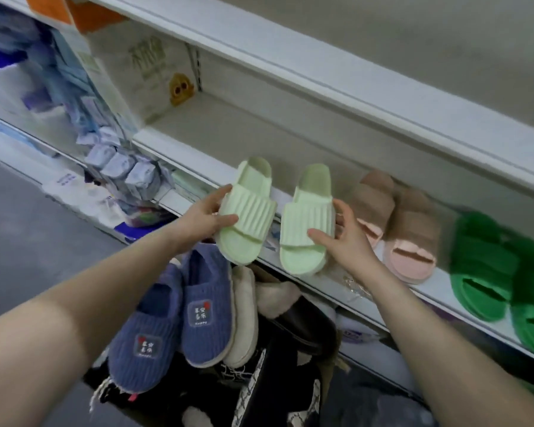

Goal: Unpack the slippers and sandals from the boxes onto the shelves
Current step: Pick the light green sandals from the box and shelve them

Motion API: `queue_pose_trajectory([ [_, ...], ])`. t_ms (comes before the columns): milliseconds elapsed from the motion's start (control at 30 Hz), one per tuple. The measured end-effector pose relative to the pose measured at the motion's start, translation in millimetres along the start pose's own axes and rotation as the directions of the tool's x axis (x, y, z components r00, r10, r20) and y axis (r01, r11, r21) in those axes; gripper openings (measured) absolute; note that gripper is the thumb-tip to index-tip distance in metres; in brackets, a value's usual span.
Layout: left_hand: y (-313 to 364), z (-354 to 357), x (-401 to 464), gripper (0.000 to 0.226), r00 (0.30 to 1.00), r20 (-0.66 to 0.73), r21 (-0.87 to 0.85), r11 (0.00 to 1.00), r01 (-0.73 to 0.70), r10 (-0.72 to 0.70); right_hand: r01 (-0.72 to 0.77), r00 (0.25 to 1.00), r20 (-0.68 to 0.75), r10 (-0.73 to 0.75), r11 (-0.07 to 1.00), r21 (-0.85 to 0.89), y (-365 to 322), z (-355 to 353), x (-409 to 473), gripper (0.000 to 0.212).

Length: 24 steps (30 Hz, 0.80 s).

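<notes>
While each hand clamps one pale green slide, left hand (205, 215) on the left slide (247, 211), right hand (341, 234) on the right slide (305, 220), both toes overhang the shelf (336, 282) edge; early release risks tipping them onto the blue slippers (173, 322) below.

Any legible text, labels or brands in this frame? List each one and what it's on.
"Happy": small word under the Chinese characters on the patch of the blue slippers; the characters themselves are too blurred to be sure of.
Large faint characters on the white box on the shelf: too blurred to read.
Print on the white packets at left: too small to read.
Light green slippers: no text visible.
</notes>
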<state>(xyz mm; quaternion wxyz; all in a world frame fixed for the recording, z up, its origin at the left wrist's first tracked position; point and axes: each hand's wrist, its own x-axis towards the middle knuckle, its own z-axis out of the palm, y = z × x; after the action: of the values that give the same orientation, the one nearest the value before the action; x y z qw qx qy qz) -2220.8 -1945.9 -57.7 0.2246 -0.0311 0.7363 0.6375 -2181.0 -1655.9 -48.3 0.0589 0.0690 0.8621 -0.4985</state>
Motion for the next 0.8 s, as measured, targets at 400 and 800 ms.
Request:
queue_pose_trajectory([
  [400,7.7,-28.8,114.5,0.070,0.931,-0.085,0.622,0.749,-0.228,0.354,-0.017,0.996,-0.089,-0.024,0.900,-0.435,-20.4,26.5,74.5,0.070],
  [800,2.5,-20.1,131.6,0.108,0.874,0.232,0.768,0.471,-0.434,0.427,0.079,0.993,-0.017,-0.117,0.767,-0.637,-20.3,33.3,97.5,0.092],
])
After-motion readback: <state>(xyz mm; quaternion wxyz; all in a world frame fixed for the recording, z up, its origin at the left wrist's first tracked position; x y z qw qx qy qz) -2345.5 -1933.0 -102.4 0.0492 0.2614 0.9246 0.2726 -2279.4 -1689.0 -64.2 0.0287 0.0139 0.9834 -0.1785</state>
